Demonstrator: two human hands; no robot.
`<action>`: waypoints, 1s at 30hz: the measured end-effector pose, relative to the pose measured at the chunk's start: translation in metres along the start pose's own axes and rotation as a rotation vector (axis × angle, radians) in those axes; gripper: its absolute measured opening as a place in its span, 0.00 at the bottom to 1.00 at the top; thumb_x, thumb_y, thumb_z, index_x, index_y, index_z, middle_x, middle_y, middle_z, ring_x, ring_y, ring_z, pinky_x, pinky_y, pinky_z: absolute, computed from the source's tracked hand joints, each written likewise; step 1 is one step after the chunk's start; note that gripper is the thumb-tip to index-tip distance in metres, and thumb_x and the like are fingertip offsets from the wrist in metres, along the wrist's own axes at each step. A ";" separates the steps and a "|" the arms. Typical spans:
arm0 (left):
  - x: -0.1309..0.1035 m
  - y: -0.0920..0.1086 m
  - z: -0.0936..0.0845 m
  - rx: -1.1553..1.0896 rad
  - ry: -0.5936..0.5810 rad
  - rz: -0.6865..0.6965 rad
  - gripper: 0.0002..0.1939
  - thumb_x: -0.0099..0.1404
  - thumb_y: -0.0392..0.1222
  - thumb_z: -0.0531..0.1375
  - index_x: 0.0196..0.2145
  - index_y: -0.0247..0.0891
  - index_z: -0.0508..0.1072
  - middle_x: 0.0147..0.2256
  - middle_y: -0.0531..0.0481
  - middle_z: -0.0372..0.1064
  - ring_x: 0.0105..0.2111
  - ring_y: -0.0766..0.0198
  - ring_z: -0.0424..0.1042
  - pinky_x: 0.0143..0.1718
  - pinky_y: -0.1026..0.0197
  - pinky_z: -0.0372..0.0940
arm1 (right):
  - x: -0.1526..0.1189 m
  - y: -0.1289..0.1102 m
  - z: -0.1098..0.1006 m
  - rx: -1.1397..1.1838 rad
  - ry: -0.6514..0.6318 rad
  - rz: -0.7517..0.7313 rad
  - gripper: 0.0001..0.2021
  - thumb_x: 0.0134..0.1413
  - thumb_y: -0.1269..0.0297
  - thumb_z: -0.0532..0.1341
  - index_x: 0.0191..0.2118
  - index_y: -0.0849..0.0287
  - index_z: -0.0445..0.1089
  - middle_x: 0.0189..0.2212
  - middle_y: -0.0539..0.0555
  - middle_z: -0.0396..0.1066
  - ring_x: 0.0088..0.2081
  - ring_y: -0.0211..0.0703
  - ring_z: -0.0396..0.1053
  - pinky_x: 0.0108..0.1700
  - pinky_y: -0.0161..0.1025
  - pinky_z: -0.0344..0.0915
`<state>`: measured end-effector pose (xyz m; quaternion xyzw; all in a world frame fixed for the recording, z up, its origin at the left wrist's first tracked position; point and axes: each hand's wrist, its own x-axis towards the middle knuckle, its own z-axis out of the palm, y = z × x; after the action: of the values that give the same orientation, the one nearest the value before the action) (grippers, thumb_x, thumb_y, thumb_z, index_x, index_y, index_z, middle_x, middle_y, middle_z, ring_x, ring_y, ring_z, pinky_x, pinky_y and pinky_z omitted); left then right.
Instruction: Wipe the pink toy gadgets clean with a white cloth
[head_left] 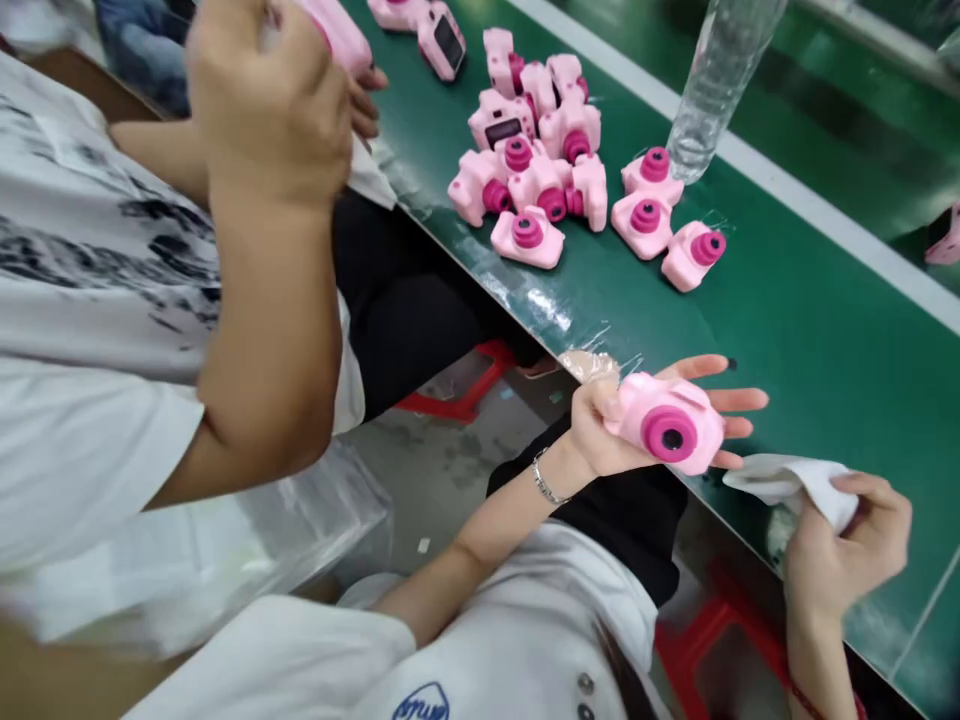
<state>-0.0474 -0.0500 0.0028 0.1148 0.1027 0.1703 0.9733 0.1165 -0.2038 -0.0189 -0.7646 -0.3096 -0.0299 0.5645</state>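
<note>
A pink toy camera (637, 400) with a darker pink lens ring faces up on the palm of my left hand (600, 432). My thumb rests against its near end, while the other fingers stretch out beyond it. Pinched between the fingers of my right hand (847, 545) is a white cloth (780, 478), whose loose end hangs toward the toy camera without clearly touching it. Both hands are at the edge of the green table (810, 350). Three more pink toy cameras (643, 222) stand on the table beyond my left hand.
Several pink toy cameras (540, 185) lie clustered farther along the table. A clear plastic bottle (705, 110) stands behind the nearer three. At left, a co-worker's raised arm (270, 300) holds a pink item (341, 35). Red stools (457, 395) show below the table.
</note>
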 end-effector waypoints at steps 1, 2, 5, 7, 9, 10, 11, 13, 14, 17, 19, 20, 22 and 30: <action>-0.003 -0.002 0.002 -0.001 -0.024 0.000 0.40 0.26 0.39 0.52 0.44 0.43 0.70 0.46 0.43 0.78 0.42 0.48 0.75 0.41 0.46 0.72 | -0.002 -0.007 0.003 0.105 0.034 0.043 0.09 0.38 0.66 0.68 0.29 0.53 0.69 0.30 0.50 0.66 0.34 0.44 0.65 0.44 0.47 0.64; -0.005 -0.004 0.003 0.000 -0.041 0.004 0.37 0.26 0.39 0.53 0.41 0.43 0.69 0.46 0.43 0.78 0.42 0.49 0.75 0.40 0.47 0.72 | -0.004 -0.013 0.008 0.217 0.064 0.095 0.07 0.38 0.67 0.67 0.28 0.54 0.70 0.30 0.50 0.66 0.35 0.44 0.66 0.46 0.48 0.65; -0.013 -0.006 0.008 0.021 -0.011 -0.005 0.30 0.28 0.43 0.56 0.36 0.43 0.67 0.49 0.43 0.77 0.43 0.48 0.75 0.39 0.49 0.71 | -0.016 -0.032 0.019 0.428 0.102 0.163 0.04 0.43 0.67 0.60 0.27 0.53 0.73 0.31 0.51 0.65 0.38 0.46 0.67 0.49 0.51 0.68; -0.017 -0.007 0.012 0.032 0.061 -0.001 0.28 0.32 0.48 0.57 0.36 0.42 0.65 0.51 0.42 0.75 0.47 0.46 0.74 0.39 0.47 0.70 | -0.024 -0.042 0.024 0.432 0.121 0.107 0.08 0.49 0.67 0.56 0.27 0.52 0.72 0.29 0.51 0.64 0.38 0.47 0.67 0.44 0.50 0.68; -0.020 -0.007 0.017 0.016 0.144 0.041 0.27 0.34 0.51 0.56 0.36 0.42 0.65 0.50 0.41 0.75 0.49 0.44 0.73 0.40 0.46 0.70 | -0.031 -0.050 0.025 0.408 0.079 0.061 0.11 0.53 0.67 0.53 0.27 0.52 0.72 0.26 0.51 0.64 0.34 0.46 0.67 0.35 0.45 0.65; -0.021 -0.008 0.019 0.000 0.183 0.070 0.26 0.34 0.51 0.56 0.35 0.42 0.65 0.48 0.42 0.75 0.48 0.44 0.73 0.40 0.46 0.70 | -0.033 -0.054 0.026 0.422 0.036 0.052 0.11 0.53 0.67 0.52 0.28 0.52 0.72 0.25 0.51 0.64 0.30 0.45 0.67 0.31 0.43 0.62; -0.022 -0.009 0.022 -0.016 0.210 0.090 0.25 0.34 0.50 0.56 0.34 0.42 0.66 0.46 0.42 0.76 0.47 0.45 0.74 0.40 0.46 0.70 | -0.034 -0.057 0.026 0.454 -0.009 0.059 0.11 0.54 0.66 0.52 0.30 0.53 0.73 0.25 0.51 0.64 0.27 0.43 0.65 0.26 0.41 0.59; -0.024 -0.011 0.026 -0.043 0.237 0.128 0.22 0.34 0.49 0.56 0.32 0.42 0.67 0.40 0.44 0.76 0.44 0.47 0.74 0.39 0.47 0.70 | -0.033 -0.063 0.027 0.542 -0.075 0.112 0.10 0.54 0.65 0.54 0.35 0.53 0.73 0.25 0.50 0.65 0.20 0.41 0.62 0.20 0.39 0.54; -0.024 -0.012 0.028 -0.056 0.233 0.149 0.21 0.34 0.48 0.56 0.31 0.41 0.68 0.38 0.45 0.76 0.43 0.48 0.74 0.41 0.47 0.70 | -0.032 -0.066 0.027 0.587 -0.086 0.150 0.08 0.54 0.64 0.55 0.36 0.52 0.72 0.26 0.49 0.66 0.18 0.40 0.59 0.18 0.38 0.52; -0.024 -0.016 0.031 -0.121 0.215 0.213 0.21 0.34 0.45 0.56 0.31 0.40 0.70 0.31 0.49 0.71 0.40 0.51 0.73 0.48 0.44 0.68 | -0.028 -0.070 0.030 0.670 -0.112 0.253 0.05 0.52 0.60 0.60 0.36 0.50 0.68 0.25 0.46 0.67 0.15 0.39 0.55 0.15 0.37 0.46; -0.023 -0.017 0.032 -0.156 0.205 0.221 0.20 0.33 0.44 0.55 0.30 0.40 0.70 0.29 0.50 0.68 0.40 0.51 0.73 0.53 0.43 0.65 | -0.028 -0.068 0.032 0.671 -0.086 0.285 0.05 0.50 0.58 0.61 0.33 0.51 0.67 0.24 0.46 0.67 0.17 0.40 0.57 0.16 0.37 0.49; -0.022 -0.018 0.031 -0.162 0.197 0.221 0.20 0.33 0.44 0.55 0.29 0.40 0.69 0.28 0.50 0.67 0.41 0.50 0.72 0.54 0.43 0.64 | -0.031 -0.066 0.033 0.656 -0.043 0.290 0.06 0.50 0.57 0.61 0.32 0.51 0.68 0.24 0.47 0.67 0.19 0.40 0.60 0.18 0.38 0.53; -0.021 -0.018 0.029 -0.143 0.171 0.228 0.17 0.33 0.45 0.55 0.26 0.42 0.67 0.26 0.51 0.64 0.41 0.50 0.72 0.56 0.44 0.62 | -0.037 -0.062 0.034 0.587 0.061 0.273 0.06 0.52 0.58 0.61 0.32 0.53 0.70 0.26 0.49 0.68 0.25 0.41 0.66 0.24 0.37 0.60; -0.019 -0.021 0.018 -0.039 0.034 0.263 0.17 0.31 0.47 0.61 0.24 0.43 0.68 0.26 0.50 0.60 0.42 0.49 0.69 0.55 0.45 0.62 | -0.049 -0.077 0.060 0.418 0.129 -0.166 0.10 0.59 0.72 0.60 0.40 0.52 0.78 0.34 0.51 0.72 0.38 0.41 0.70 0.38 0.41 0.67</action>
<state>-0.0539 -0.0795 0.0174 0.1056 0.1000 0.3005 0.9426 0.0199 -0.1590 0.0047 -0.5995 -0.3342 -0.0600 0.7248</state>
